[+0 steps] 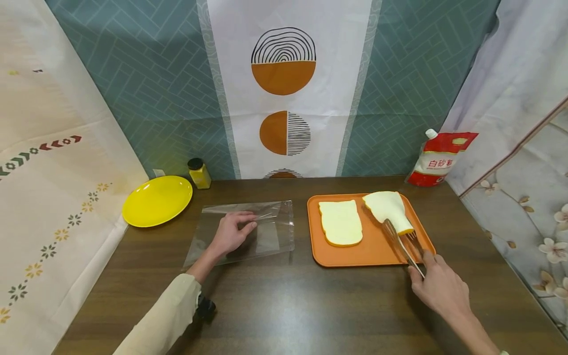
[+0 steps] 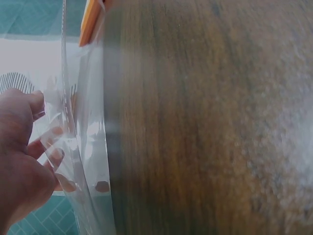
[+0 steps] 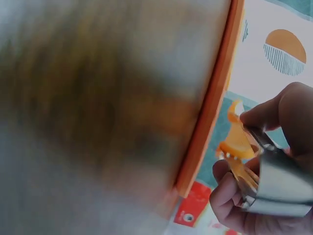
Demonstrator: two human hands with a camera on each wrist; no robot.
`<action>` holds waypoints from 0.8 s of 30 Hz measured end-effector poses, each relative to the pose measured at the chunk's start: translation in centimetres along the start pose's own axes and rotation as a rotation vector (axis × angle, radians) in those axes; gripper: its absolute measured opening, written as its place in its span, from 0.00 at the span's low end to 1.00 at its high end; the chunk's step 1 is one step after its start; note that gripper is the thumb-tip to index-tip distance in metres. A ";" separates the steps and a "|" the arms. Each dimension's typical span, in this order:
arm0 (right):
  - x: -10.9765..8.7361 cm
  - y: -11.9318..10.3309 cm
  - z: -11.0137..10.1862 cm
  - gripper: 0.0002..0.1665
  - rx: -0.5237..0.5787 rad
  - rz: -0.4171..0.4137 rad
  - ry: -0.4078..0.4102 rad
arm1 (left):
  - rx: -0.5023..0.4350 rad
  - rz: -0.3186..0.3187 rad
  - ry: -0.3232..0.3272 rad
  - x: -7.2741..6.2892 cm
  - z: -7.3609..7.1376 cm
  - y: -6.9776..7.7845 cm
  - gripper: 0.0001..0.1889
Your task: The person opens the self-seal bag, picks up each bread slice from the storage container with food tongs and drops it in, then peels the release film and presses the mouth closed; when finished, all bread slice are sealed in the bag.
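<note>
- Right hand (image 1: 443, 287): fingers pinching serving tongs (image 1: 392, 233), apparently to secure the bent bread slice (image 1: 385, 204) at orange tray (image 1: 377, 250)'s right side.
- Left hand (image 1: 232, 231): fingers parted, touching clear plastic bag (image 1: 267, 239) left of tray, probably steadying it.

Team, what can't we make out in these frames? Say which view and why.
- Head: underside of the bent bread slice, hidden by its upper face.
- Head: fine print on the red-and-white pouch, too small.
- Left wrist: most of the orange tray, cut off by the top edge.
- Right wrist: tabletop detail, blurred.
- Right wrist: parts of the right grip, hidden by the tongs.
</note>
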State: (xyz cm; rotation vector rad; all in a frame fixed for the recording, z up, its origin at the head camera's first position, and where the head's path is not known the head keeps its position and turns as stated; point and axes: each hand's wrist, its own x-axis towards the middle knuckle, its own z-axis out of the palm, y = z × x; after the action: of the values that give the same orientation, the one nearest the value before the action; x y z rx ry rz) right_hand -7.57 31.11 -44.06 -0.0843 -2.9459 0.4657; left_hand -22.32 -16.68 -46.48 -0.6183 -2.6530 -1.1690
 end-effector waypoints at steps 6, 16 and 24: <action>0.0 -0.7 -0.6 0.22 0.001 -0.136 0.089 | -0.004 -0.008 0.003 0.0 -0.2 0.1 0.13; 0.2 -3.4 -0.9 0.31 -0.014 -0.319 0.095 | -0.004 -0.006 -0.001 0.0 -0.4 0.1 0.13; 1.3 -5.4 -0.7 0.28 -0.044 -0.514 0.155 | 0.011 0.034 0.011 0.0 -0.4 0.2 0.13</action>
State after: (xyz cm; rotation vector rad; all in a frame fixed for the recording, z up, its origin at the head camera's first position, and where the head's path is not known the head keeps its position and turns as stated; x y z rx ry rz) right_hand -8.87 26.31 -41.57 0.5879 -2.6784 0.2983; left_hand -22.28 -16.83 -46.13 -0.6501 -2.6278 -1.1443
